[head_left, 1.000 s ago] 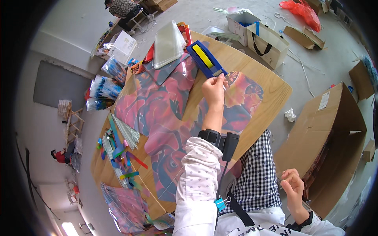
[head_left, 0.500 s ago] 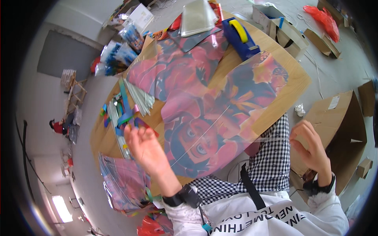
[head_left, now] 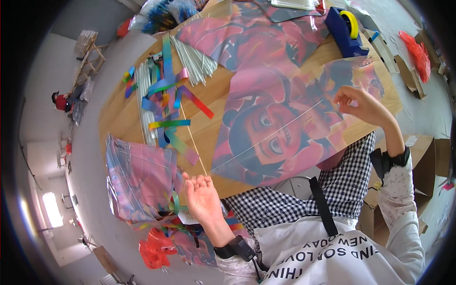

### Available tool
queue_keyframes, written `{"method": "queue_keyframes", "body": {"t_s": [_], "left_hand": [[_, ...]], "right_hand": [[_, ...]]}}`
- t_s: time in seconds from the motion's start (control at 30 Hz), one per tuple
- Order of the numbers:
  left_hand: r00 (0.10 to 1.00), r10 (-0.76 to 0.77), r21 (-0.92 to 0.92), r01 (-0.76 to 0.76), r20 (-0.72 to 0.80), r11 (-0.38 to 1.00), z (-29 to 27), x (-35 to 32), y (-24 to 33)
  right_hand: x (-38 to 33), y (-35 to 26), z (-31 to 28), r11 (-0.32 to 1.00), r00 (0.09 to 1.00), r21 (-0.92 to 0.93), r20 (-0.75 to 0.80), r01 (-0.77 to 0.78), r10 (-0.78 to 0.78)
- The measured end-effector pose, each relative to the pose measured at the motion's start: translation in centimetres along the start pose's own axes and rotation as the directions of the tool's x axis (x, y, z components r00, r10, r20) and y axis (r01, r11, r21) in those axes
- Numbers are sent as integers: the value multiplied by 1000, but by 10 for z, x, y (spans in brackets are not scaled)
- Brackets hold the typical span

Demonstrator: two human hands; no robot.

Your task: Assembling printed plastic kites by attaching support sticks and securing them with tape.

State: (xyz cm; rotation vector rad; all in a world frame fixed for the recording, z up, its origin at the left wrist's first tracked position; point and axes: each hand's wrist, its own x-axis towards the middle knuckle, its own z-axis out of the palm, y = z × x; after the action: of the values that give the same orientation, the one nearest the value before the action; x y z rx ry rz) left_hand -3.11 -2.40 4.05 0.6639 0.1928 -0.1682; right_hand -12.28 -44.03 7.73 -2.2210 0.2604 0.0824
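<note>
My left hand (head_left: pixel 204 197) is palm up by the table's near edge, fingers curled at the end of a thin stick (head_left: pixel 194 137) that runs up toward the rainbow ribbons (head_left: pixel 164 95). Above the printed plastic sheet (head_left: pixel 285 128), which carries a large cartoon face, my right hand (head_left: pixel 358 102) has its thumb and fingers pinched; whatever is between them is too small to make out. A slender white rod (head_left: pixel 266 136) lies diagonally across the sheet, its upper end just left of my right hand.
Bundles of pale sticks (head_left: pixel 194 59) lie at the left of the wooden table (head_left: pixel 118 114). Far right stands a blue tape dispenser (head_left: pixel 342 35). Folded printed film (head_left: pixel 137 175) hangs at the near left edge. A cardboard box (head_left: pixel 422 161) sits on the floor at right.
My left hand has drawn back from the ribbons toward the near edge, a thin stick now at its fingers. My right hand has moved from beyond the table's edge to over the sheet. The view has shifted.
</note>
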Motion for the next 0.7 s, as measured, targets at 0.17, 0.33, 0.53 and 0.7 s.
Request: {"method": "queue_keyframes", "body": {"t_s": [0.17,0.33,0.53,0.7], "left_hand": [[968,193,347,-128,-159,929,-2,-1,-12],[929,348,610,-204,-126,765,-11,-1,-20],[880,472,809,-236,-57,538,-23,0,-34],[853,522,897,-234,4,376,-29,5,-44]], "right_hand": [[25,23,6,998,994,2,97,-55,55],[32,39,10,960,984,244,145,-140,107],[28,43,11,956,981,243,139,-166,135],[27,51,18,954,994,292,97,-73,47]]}}
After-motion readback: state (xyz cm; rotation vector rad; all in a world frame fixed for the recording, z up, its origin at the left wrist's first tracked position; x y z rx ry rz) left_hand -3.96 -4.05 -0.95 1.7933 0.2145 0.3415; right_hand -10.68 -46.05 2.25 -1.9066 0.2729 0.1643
